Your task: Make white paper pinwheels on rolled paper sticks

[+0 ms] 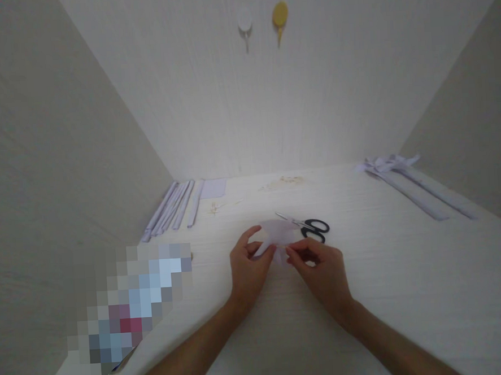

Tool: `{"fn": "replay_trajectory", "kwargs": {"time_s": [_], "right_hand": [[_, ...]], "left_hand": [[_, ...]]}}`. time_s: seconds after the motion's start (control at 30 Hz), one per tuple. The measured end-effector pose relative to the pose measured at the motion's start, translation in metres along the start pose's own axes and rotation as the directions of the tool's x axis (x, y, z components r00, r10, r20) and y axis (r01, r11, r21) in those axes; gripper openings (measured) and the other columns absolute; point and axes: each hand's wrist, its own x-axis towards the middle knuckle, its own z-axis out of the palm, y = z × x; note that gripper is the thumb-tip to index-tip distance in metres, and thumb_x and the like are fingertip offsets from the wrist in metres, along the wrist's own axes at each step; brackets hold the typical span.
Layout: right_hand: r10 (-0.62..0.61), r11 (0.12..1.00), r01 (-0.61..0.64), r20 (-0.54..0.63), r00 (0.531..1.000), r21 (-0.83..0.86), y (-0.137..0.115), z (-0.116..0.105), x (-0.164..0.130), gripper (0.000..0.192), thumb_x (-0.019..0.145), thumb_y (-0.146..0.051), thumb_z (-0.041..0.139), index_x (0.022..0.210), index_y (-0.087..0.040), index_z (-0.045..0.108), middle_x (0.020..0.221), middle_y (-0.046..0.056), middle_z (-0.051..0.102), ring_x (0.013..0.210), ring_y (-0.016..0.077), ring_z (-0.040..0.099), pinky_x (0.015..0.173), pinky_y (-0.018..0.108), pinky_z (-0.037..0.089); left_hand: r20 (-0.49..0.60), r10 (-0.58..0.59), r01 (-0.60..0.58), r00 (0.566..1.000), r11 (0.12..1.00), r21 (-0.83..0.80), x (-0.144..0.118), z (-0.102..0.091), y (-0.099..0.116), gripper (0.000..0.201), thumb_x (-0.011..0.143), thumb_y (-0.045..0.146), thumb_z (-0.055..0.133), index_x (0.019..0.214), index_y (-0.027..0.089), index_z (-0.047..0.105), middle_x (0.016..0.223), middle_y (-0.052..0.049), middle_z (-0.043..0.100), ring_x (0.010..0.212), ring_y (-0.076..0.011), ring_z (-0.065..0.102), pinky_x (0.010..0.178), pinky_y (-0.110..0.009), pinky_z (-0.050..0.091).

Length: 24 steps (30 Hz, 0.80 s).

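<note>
Paper piece (279, 234) (pale lilac) lies crosswise, pinched by left hand (247, 267) and right hand (323, 271).

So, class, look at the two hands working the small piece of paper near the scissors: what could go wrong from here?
1. Both hands, left and right, pinch the thin pale paper; pulling apart could tear it.
2. The scissors lie just behind the paper with blades partly open; a finger might catch them.
3. The folded strips lie near the left wall; a sweeping arm could scatter them.
</note>
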Motion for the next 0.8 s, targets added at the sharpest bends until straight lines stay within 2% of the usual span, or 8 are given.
{"fn": "replay_trajectory", "kwargs": {"time_s": [0.13,0.3,0.4,0.63,0.8], "right_hand": [[-0.136,0.985,0.132,-0.034,0.99,-0.113,-0.0026,-0.001,-0.0006,0.006,0.067,-0.015,0.054,0.064,-0.016,0.059,0.056,0.001,0.061,0.048,0.0105,0.058,0.048,0.02,0.048],[-0.229,0.963,0.215,-0.071,0.971,-0.164,-0.0036,-0.0009,-0.0007,0.006,0.066,-0.013,0.054,0.063,-0.015,0.059,0.055,0.0,0.061,0.046,0.0092,0.057,0.046,0.017,0.047],[-0.243,0.96,0.226,-0.09,0.966,-0.166,-0.0031,0.0001,-0.0011,0.007,0.066,-0.013,0.054,0.062,-0.015,0.058,0.053,0.0,0.06,0.044,0.0092,0.056,0.045,0.017,0.047],[-0.182,0.975,0.167,-0.095,0.979,-0.147,-0.0009,0.0015,-0.0014,0.007,0.068,-0.015,0.054,0.062,-0.015,0.058,0.053,0.0,0.06,0.044,0.0096,0.057,0.044,0.018,0.046],[-0.291,0.946,0.276,-0.069,0.954,-0.171,0.0011,0.0024,-0.0016,0.009,0.068,-0.013,0.053,0.061,-0.016,0.057,0.053,0.0,0.058,0.046,0.0087,0.054,0.046,0.018,0.045]], "left_hand": [[0.0,-0.002,0.002,1.0,1.0,0.015,-0.0005,0.0,-0.0007,0.048,0.059,0.022,0.063,0.103,0.012,0.049,0.061,0.0,0.063,0.055,-0.0116,0.06,0.049,-0.018,0.044],[0.013,0.002,-0.002,1.0,1.0,0.029,-0.0007,-0.0003,-0.0021,0.054,0.059,0.025,0.064,0.109,0.012,0.048,0.063,-0.001,0.065,0.058,-0.0118,0.06,0.053,-0.018,0.045],[0.032,0.009,-0.01,0.999,0.999,0.045,-0.0007,-0.0003,-0.0027,0.058,0.06,0.026,0.064,0.113,0.012,0.046,0.066,-0.001,0.065,0.061,-0.0118,0.06,0.056,-0.019,0.046],[0.05,0.004,-0.007,0.999,0.999,0.052,-0.0003,0.0,-0.0041,0.063,0.059,0.027,0.064,0.117,0.01,0.043,0.066,-0.001,0.066,0.061,-0.0124,0.059,0.059,-0.021,0.046],[0.058,0.03,-0.034,0.998,0.997,0.075,-0.0006,0.0,-0.0001,0.063,0.06,0.025,0.062,0.118,0.01,0.041,0.065,-0.001,0.066,0.061,-0.0125,0.059,0.058,-0.021,0.046]]}}
